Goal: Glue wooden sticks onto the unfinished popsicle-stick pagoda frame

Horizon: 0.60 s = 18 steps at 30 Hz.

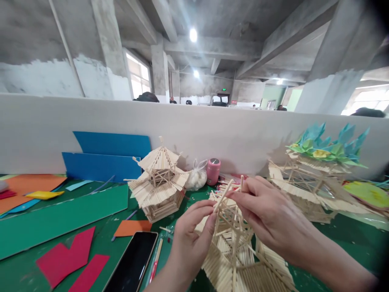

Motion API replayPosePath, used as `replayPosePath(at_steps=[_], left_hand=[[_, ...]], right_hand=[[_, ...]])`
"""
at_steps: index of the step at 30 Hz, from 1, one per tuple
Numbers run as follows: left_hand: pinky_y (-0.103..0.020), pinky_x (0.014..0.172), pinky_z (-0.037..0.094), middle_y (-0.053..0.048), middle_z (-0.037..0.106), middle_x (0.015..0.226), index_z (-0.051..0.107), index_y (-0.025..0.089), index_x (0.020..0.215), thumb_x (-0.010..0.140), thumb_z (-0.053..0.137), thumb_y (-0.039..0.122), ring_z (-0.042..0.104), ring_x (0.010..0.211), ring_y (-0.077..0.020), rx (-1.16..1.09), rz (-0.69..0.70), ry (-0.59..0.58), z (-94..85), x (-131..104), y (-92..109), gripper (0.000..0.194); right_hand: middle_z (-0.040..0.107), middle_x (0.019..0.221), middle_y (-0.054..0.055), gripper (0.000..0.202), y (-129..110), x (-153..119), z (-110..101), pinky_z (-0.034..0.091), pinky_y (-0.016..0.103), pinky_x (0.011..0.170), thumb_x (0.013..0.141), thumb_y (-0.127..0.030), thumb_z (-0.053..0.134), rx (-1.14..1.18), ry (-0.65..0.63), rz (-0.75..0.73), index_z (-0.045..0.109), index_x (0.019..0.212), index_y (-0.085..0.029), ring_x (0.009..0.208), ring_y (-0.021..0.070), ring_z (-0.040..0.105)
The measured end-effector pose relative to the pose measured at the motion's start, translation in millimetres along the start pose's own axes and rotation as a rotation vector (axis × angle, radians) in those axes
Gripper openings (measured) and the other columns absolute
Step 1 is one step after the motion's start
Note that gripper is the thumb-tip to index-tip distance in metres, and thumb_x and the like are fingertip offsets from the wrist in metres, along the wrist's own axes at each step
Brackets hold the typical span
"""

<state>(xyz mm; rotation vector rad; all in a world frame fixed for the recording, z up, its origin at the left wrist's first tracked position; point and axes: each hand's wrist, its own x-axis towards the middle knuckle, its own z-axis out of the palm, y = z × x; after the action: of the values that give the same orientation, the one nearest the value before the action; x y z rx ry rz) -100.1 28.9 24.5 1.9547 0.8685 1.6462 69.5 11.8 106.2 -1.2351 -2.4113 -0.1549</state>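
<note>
In front of me stands a pavilion-like model built of thin wooden sticks (252,278), with a stick frame rising from its slatted lower roof. My left hand (194,233) is on the frame's left, thumb and forefinger pinched on a slanting wooden stick (224,196) at the top. From the right, my right hand (264,205) reaches over the frame. Its closed fingertips are at the stick's upper part, beside a short upright stick (242,183). Exactly what they grip is hidden.
A finished-looking stick pavilion (162,182) stands left of centre. Another model topped with blue paper petals (322,150) is at right. A phone (132,263), red paper (69,251), a green board (75,217), a pink canister (213,171) and a plastic bag (197,177) lie around. A white partition (194,129) runs behind.
</note>
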Motion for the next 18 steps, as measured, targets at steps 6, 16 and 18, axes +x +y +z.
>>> replayPosePath(at_steps=[6, 16, 18], left_hand=[[-0.028, 0.075, 0.051, -0.007, 0.067, 0.090, 0.066, 0.017, 0.081, 0.077, 0.054, 0.006, 0.062, 0.084, -0.0157, -0.019, 0.007, 0.006, 1.3, 0.4, 0.8, 0.017], [-0.030, 0.075, 0.050, -0.006, 0.066, 0.090, 0.066, 0.018, 0.083, 0.077, 0.054, 0.007, 0.062, 0.084, -0.0164, -0.024, -0.014, -0.010, -0.2, 0.0, 3.0, 0.017], [-0.029, 0.075, 0.050, -0.006, 0.066, 0.090, 0.066, 0.018, 0.082, 0.078, 0.053, 0.007, 0.062, 0.084, -0.0161, -0.022, -0.015, -0.014, -0.1, 0.7, 3.0, 0.018]], right_hand=[[0.046, 0.077, 0.004, 0.020, -0.8, 3.2, 3.4, 0.033, 0.031, 0.064, 0.087, -0.021, 0.039, -0.016, -0.037, -0.022, 0.058, 0.081, -0.020, 0.076, 0.0184, 0.041], [0.047, 0.078, 0.004, 0.018, -0.9, 3.0, 3.7, 0.034, 0.030, 0.064, 0.085, -0.016, 0.040, -0.024, -0.025, -0.016, 0.057, 0.079, -0.020, 0.077, 0.0182, 0.042], [0.047, 0.078, 0.004, 0.019, -0.8, 3.6, 4.0, 0.034, 0.030, 0.063, 0.085, -0.015, 0.040, -0.026, -0.022, -0.020, 0.057, 0.079, -0.019, 0.077, 0.0182, 0.042]])
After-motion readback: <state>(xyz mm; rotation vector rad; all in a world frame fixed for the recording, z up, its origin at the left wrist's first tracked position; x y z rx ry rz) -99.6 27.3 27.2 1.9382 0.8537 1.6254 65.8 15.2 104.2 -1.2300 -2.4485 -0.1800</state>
